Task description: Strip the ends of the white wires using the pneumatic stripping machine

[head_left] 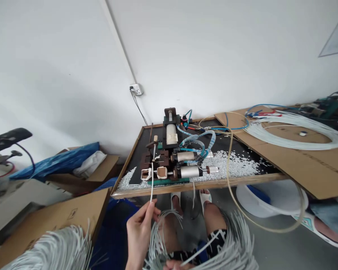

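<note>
left hand [139,232] at 6 o'clock low in frame, fingers pinched together on a single white cable piece [152,183]. cable piece upright, upper end reaching the white clamp block at the front left of the pneumatic machine [171,161]; whether tip is inside the block or just against it, cannot tell. right hand [176,265] barely visible at bottom edge, 6 o'clock; seems to touch another white cable piece [201,249] lying slantwise over the lap; open or closed, cannot tell.

bundle of cut white cables [231,243] fanned across the lap, between and around both hands, spreading toward 5 o'clock. second heap of cut cables [59,247] at 7 o'clock, against a cardboard box [59,217].

machine seated on the bench [202,183], centre of view; two metal cylinders side by side on its right, blue air hoses [198,138] looping at 12 o'clock above them. white scrap bits [233,165] scattered over the dark bench top at 3 o'clock of the machine and near the front left corner. cardboard sheet [307,165] overlapping bench at 3 o'clock, carrying a large coil of white cable [295,131]. clear tube [231,176] hanging off the bench front, looping toward a white basin [273,198] on the floor. wall socket [136,89] at 11 o'clock, black lead running down to the bench. another person's sandalled foot [321,228] at 4 o'clock.
</note>
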Demonstrator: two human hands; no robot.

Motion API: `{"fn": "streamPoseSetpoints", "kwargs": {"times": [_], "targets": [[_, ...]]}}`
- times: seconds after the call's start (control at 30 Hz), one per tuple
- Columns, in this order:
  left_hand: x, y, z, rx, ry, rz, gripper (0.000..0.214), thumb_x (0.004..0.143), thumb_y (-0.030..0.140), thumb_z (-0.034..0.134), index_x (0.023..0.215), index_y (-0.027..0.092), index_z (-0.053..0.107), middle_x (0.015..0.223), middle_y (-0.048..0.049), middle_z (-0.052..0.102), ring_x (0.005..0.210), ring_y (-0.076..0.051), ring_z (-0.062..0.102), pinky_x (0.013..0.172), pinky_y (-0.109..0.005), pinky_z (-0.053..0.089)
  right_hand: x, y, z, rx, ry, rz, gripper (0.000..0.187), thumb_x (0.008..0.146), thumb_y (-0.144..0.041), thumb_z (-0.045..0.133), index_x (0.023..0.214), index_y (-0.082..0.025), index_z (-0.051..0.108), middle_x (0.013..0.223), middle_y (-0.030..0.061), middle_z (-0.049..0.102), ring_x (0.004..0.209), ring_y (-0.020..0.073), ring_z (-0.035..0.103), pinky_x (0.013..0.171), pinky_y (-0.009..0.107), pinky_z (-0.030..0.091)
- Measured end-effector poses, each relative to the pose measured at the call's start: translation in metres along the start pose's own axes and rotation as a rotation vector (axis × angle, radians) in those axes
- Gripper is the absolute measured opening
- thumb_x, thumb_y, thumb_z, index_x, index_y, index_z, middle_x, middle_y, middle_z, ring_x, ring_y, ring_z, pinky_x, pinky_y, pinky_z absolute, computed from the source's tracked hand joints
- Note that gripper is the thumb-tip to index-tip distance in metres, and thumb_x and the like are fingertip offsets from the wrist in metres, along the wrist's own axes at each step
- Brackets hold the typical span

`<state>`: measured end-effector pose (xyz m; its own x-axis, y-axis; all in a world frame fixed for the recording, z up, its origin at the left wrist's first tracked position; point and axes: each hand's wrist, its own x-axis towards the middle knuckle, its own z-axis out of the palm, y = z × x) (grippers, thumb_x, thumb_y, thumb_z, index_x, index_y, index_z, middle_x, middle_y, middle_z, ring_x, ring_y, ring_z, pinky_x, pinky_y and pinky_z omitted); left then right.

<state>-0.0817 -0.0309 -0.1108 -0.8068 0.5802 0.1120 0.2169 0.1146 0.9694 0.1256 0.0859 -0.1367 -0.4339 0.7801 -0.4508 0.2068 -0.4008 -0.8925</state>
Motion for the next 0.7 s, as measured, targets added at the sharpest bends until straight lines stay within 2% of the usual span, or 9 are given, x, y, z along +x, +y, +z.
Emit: {"fn": "streamPoseSetpoints", "kwargs": {"times": [0.13, 0.33, 0.47, 0.7], "targets": [[0.007, -0.014, 0.005, -0.011, -0.036, -0.022, 0.046, 0.079, 0.058, 0.074, 0.09, 0.014, 0.081, 0.065, -0.0034, 0.071, 0.051, -0.015, 0.058, 0.054, -0.026, 0.052, 0.016, 0.004, -0.007, -0.116, 0.062, -0.039, 0.015, 0.087, -0.041, 0.072, 0.089, -0.026, 0.07, 0.109, 0.0017, 0.071, 0.119, 0.0264, 0.061, 0.096, 0.039, 0.05], [0.012, -0.015, 0.012, -0.055, -0.001, -0.06, 0.048, 0.077, 0.06, 0.075, 0.09, 0.014, 0.079, 0.068, -0.0044, 0.071, 0.047, -0.015, 0.058, 0.042, -0.023, 0.044, 0.019, 0.011, -0.004, -0.19, 0.09, -0.084, 0.02, 0.091, -0.046, 0.065, 0.093, -0.027, 0.072, 0.104, 0.0023, 0.072, 0.117, 0.0259, 0.063, 0.097, 0.04, 0.05], [0.014, -0.016, 0.017, -0.112, 0.007, -0.094, 0.051, 0.075, 0.06, 0.077, 0.091, 0.013, 0.078, 0.069, -0.0047, 0.073, 0.046, -0.015, 0.06, 0.043, -0.023, 0.046, 0.018, 0.012, -0.006, -0.177, 0.095, -0.107, 0.022, 0.086, -0.048, 0.072, 0.096, -0.028, 0.073, 0.105, 0.0018, 0.074, 0.118, 0.0284, 0.063, 0.096, 0.041, 0.051], [0.015, -0.023, 0.016, -0.145, 0.006, -0.128, 0.054, 0.075, 0.062, 0.076, 0.096, 0.013, 0.077, 0.07, -0.0042, 0.073, 0.047, -0.015, 0.061, 0.045, -0.024, 0.048, 0.018, 0.012, -0.009, -0.17, 0.102, -0.118, 0.023, 0.086, -0.048, 0.071, 0.09, -0.025, 0.073, 0.099, 0.0015, 0.074, 0.114, 0.0275, 0.065, 0.095, 0.04, 0.051]]}}
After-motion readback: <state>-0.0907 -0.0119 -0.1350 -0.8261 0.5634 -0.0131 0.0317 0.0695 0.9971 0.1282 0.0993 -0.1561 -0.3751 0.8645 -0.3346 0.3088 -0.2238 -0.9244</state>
